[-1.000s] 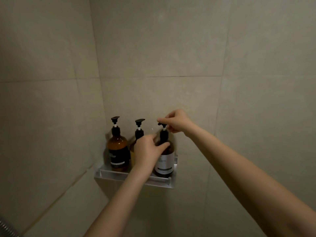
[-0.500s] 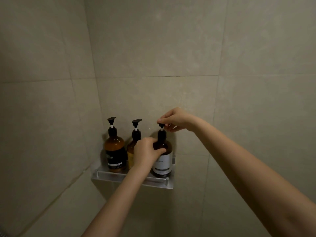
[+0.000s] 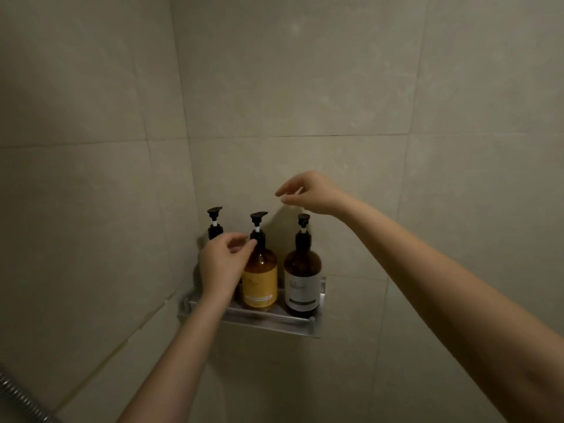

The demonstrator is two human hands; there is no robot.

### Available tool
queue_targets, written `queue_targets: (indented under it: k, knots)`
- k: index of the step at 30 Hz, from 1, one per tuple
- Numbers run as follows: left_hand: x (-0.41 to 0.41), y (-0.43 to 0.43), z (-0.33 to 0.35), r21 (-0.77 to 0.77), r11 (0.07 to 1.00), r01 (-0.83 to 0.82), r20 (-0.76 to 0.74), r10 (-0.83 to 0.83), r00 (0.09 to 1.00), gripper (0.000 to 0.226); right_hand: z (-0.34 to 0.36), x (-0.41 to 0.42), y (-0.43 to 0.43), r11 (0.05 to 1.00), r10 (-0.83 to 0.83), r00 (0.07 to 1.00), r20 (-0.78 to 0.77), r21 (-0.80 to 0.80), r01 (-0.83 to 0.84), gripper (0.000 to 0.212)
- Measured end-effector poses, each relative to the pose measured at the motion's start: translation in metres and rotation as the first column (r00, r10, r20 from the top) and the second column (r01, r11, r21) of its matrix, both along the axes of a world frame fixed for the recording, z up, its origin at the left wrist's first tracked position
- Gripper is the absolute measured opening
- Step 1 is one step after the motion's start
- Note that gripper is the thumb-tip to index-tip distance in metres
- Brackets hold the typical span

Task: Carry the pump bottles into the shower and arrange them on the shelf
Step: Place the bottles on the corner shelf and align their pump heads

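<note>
Three pump bottles stand upright in a row on the metal shelf [image 3: 274, 320] fixed in the corner of the tiled shower wall [image 3: 305, 87], so the carrying looks done and only small tidying seems left. The white-label bottle [image 3: 302, 270] sits at the shelf's right end, the yellow-label bottle [image 3: 260, 276] stands in the middle just beside it, and the left bottle [image 3: 215, 222] stands at the left end near the corner of the walls. The left hand [image 3: 221, 264] reaches in front of the left bottle, its fingertips at the neck of the yellow-label bottle below the pump; its grip looks loose and partly open, and whether it actually pinches the neck cannot be told. The right hand [image 3: 311, 193] hangs in the air above the white-label bottle's pump, apart from it, with the grip open and holding nothing. The pump heads do not all point alike, so turning them to match may be what remains. Most of the left bottle's body is hidden behind the left hand, the label print is too dim to read, and a bit of ribbed shower hose [image 3: 21, 398] is cut off at the lower left.
</note>
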State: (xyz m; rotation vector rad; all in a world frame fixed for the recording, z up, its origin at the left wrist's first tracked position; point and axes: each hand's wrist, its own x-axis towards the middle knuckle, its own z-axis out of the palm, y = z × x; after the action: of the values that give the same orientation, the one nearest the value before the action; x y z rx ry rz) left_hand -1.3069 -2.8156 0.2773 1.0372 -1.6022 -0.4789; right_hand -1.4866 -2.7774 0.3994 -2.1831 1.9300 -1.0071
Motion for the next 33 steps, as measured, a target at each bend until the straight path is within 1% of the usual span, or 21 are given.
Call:
queue_targets:
  k: [2,4,6,8,10,13,16,19,21,23,26,27,29,33]
  knots:
    - [0.009,-0.014,-0.002,0.077,0.996,0.036,0.049,-0.040,0.998,0.044,0.003,0.016,-0.010,0.994,0.078,0.989,-0.122,0.080,-0.068,0.027]
    - [0.013,-0.024,-0.005,0.165,0.981,0.105,0.104,-0.124,0.987,0.060,0.002,0.031,-0.020,0.986,0.105,0.961,-0.255,0.152,-0.067,0.032]
    - [0.013,-0.030,-0.009,0.235,0.955,0.180,0.141,-0.216,0.966,0.070,0.000,0.042,-0.028,0.980,0.127,0.926,-0.356,0.190,-0.061,0.035]
    - [0.012,-0.033,-0.012,0.264,0.938,0.223,0.162,-0.271,0.949,0.072,0.000,0.049,-0.032,0.979,0.137,0.898,-0.419,0.196,-0.058,0.033]
    - [0.012,-0.035,-0.015,0.264,0.935,0.238,0.182,-0.291,0.939,0.068,0.002,0.051,-0.033,0.980,0.128,0.890,-0.437,0.191,-0.047,0.031]
    - [0.012,-0.038,-0.016,0.252,0.934,0.251,0.181,-0.301,0.936,0.063,0.005,0.052,-0.036,0.982,0.082,0.910,-0.406,0.190,-0.003,0.028]
    - [0.012,-0.039,-0.018,0.256,0.933,0.254,0.158,-0.300,0.941,0.061,0.004,0.053,-0.043,0.977,-0.018,0.944,-0.328,0.195,0.087,0.029]
    - [0.013,-0.040,-0.018,0.263,0.931,0.254,0.144,-0.298,0.944,0.060,0.000,0.055,-0.050,0.973,-0.140,0.939,-0.313,0.134,0.190,0.037]
    - [0.014,-0.042,-0.019,0.265,0.929,0.258,0.161,-0.306,0.938,0.058,-0.001,0.056,-0.052,0.967,-0.173,0.933,-0.316,0.124,0.222,0.043]
    - [0.015,-0.044,-0.019,0.266,0.928,0.260,0.172,-0.312,0.934,0.058,0.001,0.055,-0.051,0.965,-0.143,0.954,-0.263,0.177,0.193,0.042]
    - [0.015,-0.044,-0.020,0.258,0.928,0.269,0.170,-0.318,0.933,0.059,0.007,0.049,-0.045,0.958,-0.046,0.994,-0.102,0.278,0.073,0.025]
    - [0.015,-0.044,-0.020,0.254,0.928,0.272,0.168,-0.319,0.933,0.059,0.009,0.047,-0.042,0.952,-0.028,0.997,-0.067,0.302,0.047,0.025]
    - [0.015,-0.045,-0.021,0.251,0.927,0.277,0.166,-0.323,0.932,0.060,0.010,0.043,-0.039,0.940,-0.041,0.999,-0.024,0.338,0.047,0.027]
    - [0.015,-0.048,-0.022,0.260,0.923,0.283,0.164,-0.331,0.929,0.060,0.004,0.049,-0.043,0.925,-0.129,0.991,0.044,0.364,0.105,0.035]
